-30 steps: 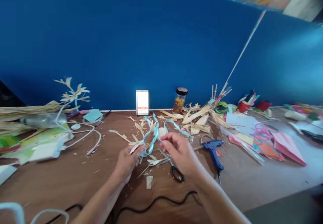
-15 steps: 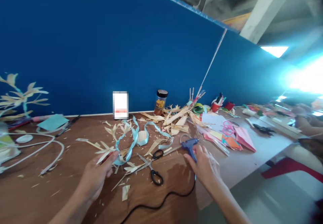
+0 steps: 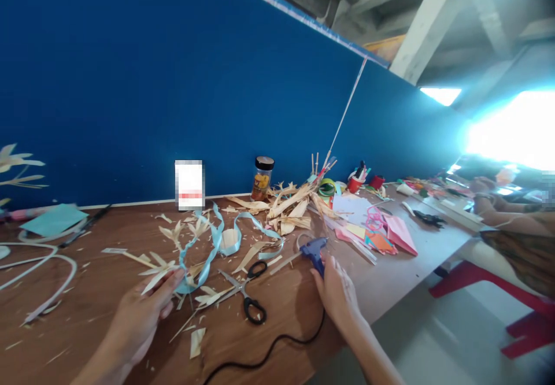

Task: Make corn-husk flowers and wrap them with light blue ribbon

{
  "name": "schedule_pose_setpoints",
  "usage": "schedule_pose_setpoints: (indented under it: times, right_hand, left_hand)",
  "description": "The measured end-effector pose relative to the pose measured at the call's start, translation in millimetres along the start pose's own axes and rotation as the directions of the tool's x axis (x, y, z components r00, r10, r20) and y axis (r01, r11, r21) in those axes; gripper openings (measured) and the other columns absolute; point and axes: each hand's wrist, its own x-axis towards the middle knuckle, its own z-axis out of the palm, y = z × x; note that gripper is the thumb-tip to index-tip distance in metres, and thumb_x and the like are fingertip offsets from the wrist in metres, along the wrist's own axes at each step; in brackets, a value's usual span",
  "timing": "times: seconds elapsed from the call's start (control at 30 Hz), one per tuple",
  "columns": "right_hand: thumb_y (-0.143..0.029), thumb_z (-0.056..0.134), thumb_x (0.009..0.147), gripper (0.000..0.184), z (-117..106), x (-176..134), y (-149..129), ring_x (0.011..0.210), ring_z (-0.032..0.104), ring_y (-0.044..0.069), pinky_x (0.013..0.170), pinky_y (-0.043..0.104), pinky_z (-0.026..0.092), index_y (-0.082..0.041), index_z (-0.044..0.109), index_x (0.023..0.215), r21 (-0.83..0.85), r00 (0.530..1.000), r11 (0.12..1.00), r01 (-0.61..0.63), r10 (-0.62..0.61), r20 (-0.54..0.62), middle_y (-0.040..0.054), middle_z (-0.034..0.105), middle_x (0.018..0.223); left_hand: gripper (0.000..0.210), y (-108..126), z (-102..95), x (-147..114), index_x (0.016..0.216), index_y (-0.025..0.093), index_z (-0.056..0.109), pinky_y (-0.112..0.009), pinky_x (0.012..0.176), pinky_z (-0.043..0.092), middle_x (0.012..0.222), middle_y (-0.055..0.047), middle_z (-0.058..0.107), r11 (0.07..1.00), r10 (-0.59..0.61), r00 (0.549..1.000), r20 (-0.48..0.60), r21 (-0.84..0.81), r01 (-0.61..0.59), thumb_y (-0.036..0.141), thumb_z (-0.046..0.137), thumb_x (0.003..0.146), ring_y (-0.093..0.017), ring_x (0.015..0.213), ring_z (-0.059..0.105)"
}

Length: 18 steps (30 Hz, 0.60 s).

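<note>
The right hand (image 3: pixel 340 292) gripped the handle of a blue plastic glue gun (image 3: pixel 312 250) just right of black-handled metal scissors (image 3: pixel 240 288), the gun's barrel lying crosswise, nozzle away from the left hand (image 3: pixel 141 310), which pinched a pale dried-husk flower (image 3: pixel 158 268).

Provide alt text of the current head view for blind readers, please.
A person's left hand pinches a pale craft flower beside blue ribbon, while the right hand is at a blue glue gun; open scissors lie between them on a littered brown table.
</note>
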Motion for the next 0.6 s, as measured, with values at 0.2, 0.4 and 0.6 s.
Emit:
schedule_pose_setpoints:
  times: [0.2, 0.4, 0.6]
  right_hand:
    - [-0.031, 0.042, 0.082, 0.024, -12.7, 3.4, 13.0, 0.084, 0.059, 0.022, 0.069, 0.032, 0.044, -0.018, 0.045, 0.102, 0.264, 1.000, 0.965, 0.002, 0.001, -0.011, 0.0087, 0.061, 0.092]
    - [-0.035, 0.047, 0.078, 0.037, -20.4, 7.4, 17.5, 0.087, 0.057, 0.023, 0.075, 0.036, 0.044, -0.018, 0.045, 0.111, 0.434, 0.997, 0.901, 0.015, 0.020, -0.074, 0.0097, 0.061, 0.093]
    - [-0.039, 0.050, 0.079, 0.040, -34.4, 5.2, 5.0, 0.070, 0.059, 0.017, 0.064, 0.029, 0.048, -0.020, 0.043, 0.114, 0.910, 0.982, 0.370, -0.188, 0.090, 0.167, 0.0053, 0.061, 0.085]
  left_hand:
    - [0.036, -0.5, 1.2, -0.6, 0.073, 0.012, 0.063, -0.014, 0.033, 0.025, 0.068, 0.002, 0.055, 1.000, 0.007, 1.000, 0.018, 0.021, -0.007, 0.033, 0.077, 0.047, -0.005, 0.049, 0.034]
    - [0.034, -3.4, -1.1, 0.9, 0.074, 0.013, 0.064, -0.015, 0.033, 0.025, 0.067, 0.002, 0.057, 1.000, 0.018, 1.000, 0.015, 0.011, -0.018, 0.031, 0.077, 0.048, -0.005, 0.046, 0.036]
    - [0.032, -1.9, 1.9, -1.5, 0.069, 0.012, 0.065, -0.016, 0.033, 0.024, 0.066, 0.001, 0.058, 0.999, 0.043, 0.999, 0.003, -0.027, -0.043, 0.030, 0.078, 0.046, -0.002, 0.041, 0.033]
